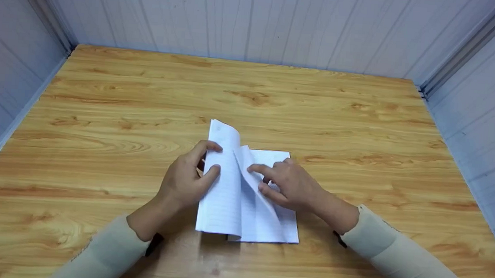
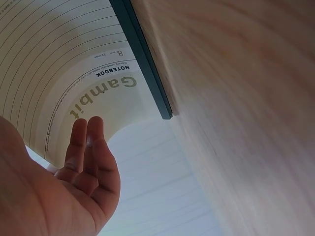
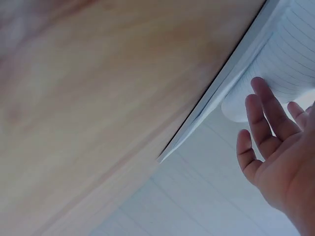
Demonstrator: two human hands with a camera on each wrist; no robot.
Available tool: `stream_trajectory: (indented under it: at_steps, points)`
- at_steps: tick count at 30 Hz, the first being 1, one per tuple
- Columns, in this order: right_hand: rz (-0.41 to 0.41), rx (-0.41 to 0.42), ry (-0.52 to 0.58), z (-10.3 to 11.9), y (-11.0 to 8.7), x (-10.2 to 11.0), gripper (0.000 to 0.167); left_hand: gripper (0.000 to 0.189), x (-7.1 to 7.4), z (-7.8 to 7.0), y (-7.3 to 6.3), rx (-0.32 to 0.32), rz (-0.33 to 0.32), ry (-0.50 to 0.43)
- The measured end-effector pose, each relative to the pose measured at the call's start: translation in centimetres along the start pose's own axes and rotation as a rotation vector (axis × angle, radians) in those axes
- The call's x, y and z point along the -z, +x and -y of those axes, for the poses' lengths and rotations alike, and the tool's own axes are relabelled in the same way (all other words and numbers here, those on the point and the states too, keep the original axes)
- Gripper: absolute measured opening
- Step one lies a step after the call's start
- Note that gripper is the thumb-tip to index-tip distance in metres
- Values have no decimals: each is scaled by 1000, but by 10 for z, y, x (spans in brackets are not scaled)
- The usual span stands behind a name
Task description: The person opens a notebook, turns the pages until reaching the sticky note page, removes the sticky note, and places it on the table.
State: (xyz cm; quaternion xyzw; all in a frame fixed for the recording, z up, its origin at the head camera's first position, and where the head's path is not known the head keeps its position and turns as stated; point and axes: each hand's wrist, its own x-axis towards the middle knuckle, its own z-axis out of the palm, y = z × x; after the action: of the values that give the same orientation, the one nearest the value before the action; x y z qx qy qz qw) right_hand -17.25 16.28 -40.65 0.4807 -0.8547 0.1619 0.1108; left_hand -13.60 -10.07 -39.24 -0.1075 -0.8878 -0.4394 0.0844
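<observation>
A notebook (image 1: 271,229) with ruled white pages lies spread on the wooden table, its left part raised and curving. My left hand (image 1: 189,176) grips that left part, the thumb lying on the page and other fingers behind it. In the left wrist view, the underside (image 2: 106,83) carries the print "Gambit NOTEBOOK", beside a dark green spine edge (image 2: 145,59). Between the two halves a single page (image 1: 249,174) stands up, bent. My right hand (image 1: 292,184) touches this page with its index fingertip; its other fingers look loose and spread in the right wrist view.
The wood-grain table (image 1: 145,91) extends around the notebook on all sides. Pale panelled walls (image 1: 248,19) border it at the back, left and right. Light sleeves (image 1: 397,252) cover both forearms, and a dark strap (image 1: 154,244) shows at the left wrist.
</observation>
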Motion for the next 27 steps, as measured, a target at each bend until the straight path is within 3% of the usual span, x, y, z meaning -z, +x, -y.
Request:
stream_trajectory:
  at_steps: [10, 27]
  points:
    - [86, -9, -14, 2, 0, -1, 44, 31, -1, -1, 0, 6, 11, 18]
    - [80, 119, 42, 1, -1, -2, 53, 44, -2, -2, 0, 32, 35, 38]
